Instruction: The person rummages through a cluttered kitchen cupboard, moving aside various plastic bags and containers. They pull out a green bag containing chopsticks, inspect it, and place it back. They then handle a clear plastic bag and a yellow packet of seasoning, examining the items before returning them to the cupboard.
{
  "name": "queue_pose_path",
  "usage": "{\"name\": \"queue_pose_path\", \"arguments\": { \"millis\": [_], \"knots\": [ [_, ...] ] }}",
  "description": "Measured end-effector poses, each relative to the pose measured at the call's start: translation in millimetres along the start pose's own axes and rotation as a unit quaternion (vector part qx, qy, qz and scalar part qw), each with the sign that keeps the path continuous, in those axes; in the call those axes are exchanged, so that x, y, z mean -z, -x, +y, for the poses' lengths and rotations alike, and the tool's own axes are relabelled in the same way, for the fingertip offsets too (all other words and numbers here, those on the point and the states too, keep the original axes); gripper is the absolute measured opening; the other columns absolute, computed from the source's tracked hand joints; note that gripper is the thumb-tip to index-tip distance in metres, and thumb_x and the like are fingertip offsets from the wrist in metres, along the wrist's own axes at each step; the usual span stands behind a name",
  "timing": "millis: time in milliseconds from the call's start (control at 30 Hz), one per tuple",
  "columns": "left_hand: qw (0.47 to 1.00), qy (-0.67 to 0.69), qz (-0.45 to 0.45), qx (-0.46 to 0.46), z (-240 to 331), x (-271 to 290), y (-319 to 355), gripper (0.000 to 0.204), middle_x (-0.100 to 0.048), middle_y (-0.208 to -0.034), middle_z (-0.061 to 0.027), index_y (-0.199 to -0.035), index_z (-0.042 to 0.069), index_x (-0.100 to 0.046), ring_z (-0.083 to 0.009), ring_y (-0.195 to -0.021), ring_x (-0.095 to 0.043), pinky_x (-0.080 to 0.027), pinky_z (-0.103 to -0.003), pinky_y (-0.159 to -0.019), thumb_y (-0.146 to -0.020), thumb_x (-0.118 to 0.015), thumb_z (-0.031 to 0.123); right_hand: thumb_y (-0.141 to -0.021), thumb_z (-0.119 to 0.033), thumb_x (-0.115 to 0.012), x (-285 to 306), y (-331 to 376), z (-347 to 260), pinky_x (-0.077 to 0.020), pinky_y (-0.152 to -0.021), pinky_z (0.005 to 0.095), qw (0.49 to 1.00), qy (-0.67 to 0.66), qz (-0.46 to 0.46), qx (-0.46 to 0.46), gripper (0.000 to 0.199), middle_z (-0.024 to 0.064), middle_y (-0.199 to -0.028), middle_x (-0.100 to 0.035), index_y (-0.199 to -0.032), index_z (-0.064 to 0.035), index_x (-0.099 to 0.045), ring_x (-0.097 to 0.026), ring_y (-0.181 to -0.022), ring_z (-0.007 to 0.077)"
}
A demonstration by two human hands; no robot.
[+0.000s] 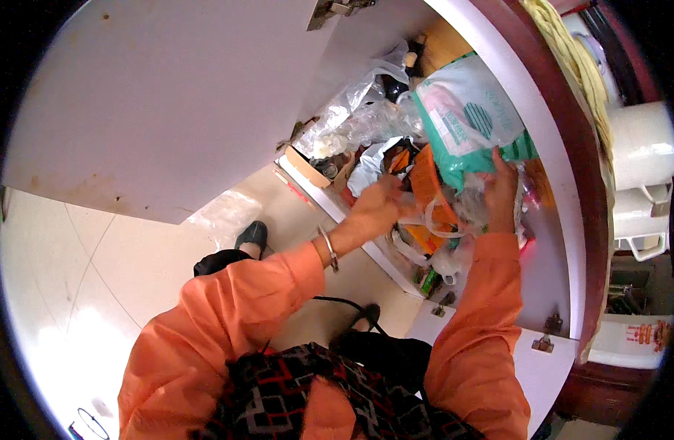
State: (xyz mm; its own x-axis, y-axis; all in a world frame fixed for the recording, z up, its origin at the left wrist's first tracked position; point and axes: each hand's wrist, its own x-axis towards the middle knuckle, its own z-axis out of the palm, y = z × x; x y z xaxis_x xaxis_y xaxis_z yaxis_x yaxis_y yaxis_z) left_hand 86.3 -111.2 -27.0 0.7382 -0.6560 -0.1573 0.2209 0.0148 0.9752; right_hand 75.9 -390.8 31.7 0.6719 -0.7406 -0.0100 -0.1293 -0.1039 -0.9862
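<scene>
- Cupboard (538, 268) interior, pale-walled, loosely heaped.
- Green-and-white plastic bag (472, 117) leans over the heap; right hand (503, 192) at its lower edge, grip unclear.
- Left hand (381, 209) below-left of it, blurred; can't tell if pinching.
- Orange bag (427, 183) just below it; white loop (430, 218) could snag fingers, toppling the heap.

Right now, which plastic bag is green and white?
The large printed bag beside the right hand; the crumpled bags left of it are clear or pale, without green.
</scene>
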Motion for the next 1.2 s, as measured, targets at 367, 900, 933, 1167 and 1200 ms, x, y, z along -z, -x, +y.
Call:
{"name": "queue_pose_path", "arguments": {
  "millis": [367, 900, 933, 1167, 1200],
  "knots": [
    [0.847, 0.478, -0.132, 0.189, -17.5, 0.6, 40.7, 0.071, -0.044, -0.122, -0.0085, -0.123, 0.010, -0.040, -0.0264, -0.113, -0.041, -0.032, -0.042, -0.095, -0.068, -0.071, 0.043, -0.083, -0.012, -0.058, 22.7, 224.2, 13.9, -0.0427, -0.087, 0.0383, 0.966, -0.251, -0.035, -0.051, 0.033, 0.0095, -0.109, -0.054, -0.113, -0.0003, -0.047, -0.053, -0.099, 0.0221],
    [0.879, 0.467, -0.089, 0.040, -27.4, 40.1, 175.0, 0.053, -0.053, -0.112, -0.0117, -0.121, 0.000, -0.042, -0.0253, -0.105, -0.051, -0.039, -0.041, -0.093, -0.076, -0.064, 0.018, -0.064, 0.002, -0.063, 36.8, 444.8, -49.6, -0.0405, -0.090, 0.0368, 0.987, -0.115, -0.107, -0.026, 0.055, 0.0084, -0.113, -0.052, -0.117, -0.0014, -0.048, -0.052, -0.101, 0.0234],
    [0.864, 0.485, -0.124, 0.043, -27.0, 30.6, 173.2, 0.053, -0.053, -0.114, -0.0119, -0.121, 0.000, -0.042, -0.0261, -0.105, -0.051, -0.039, -0.042, -0.094, -0.076, -0.064, 0.018, -0.065, 0.001, -0.063, 42.6, 457.5, -69.1, -0.0402, -0.091, 0.0369, 0.990, -0.086, -0.114, -0.015, 0.054, 0.0087, -0.113, -0.052, -0.116, -0.0008, -0.048, -0.053, -0.102, 0.0242],
    [0.836, 0.511, -0.200, 0.006, -30.5, 46.3, 195.5, 0.063, -0.053, -0.116, -0.0109, -0.124, 0.003, -0.041, -0.0276, -0.107, -0.049, -0.036, -0.043, -0.095, -0.068, -0.068, 0.016, -0.065, -0.014, -0.065, 55.0, 474.0, -98.1, -0.0443, -0.082, 0.0331, 0.970, -0.111, -0.204, 0.075, 0.044, 0.0105, -0.106, -0.057, -0.107, -0.0015, -0.054, -0.056, -0.095, 0.0195],
    [0.833, 0.510, -0.212, 0.004, -31.2, 45.0, 197.3, 0.063, -0.053, -0.116, -0.0110, -0.123, 0.003, -0.041, -0.0277, -0.107, -0.050, -0.036, -0.043, -0.095, -0.068, -0.068, 0.015, -0.066, -0.016, -0.065, 53.9, 477.1, -110.4, -0.0446, -0.081, 0.0321, 0.972, -0.100, -0.188, 0.101, 0.043, 0.0099, -0.105, -0.057, -0.105, -0.0017, -0.054, -0.056, -0.095, 0.0185]
  ]
}}
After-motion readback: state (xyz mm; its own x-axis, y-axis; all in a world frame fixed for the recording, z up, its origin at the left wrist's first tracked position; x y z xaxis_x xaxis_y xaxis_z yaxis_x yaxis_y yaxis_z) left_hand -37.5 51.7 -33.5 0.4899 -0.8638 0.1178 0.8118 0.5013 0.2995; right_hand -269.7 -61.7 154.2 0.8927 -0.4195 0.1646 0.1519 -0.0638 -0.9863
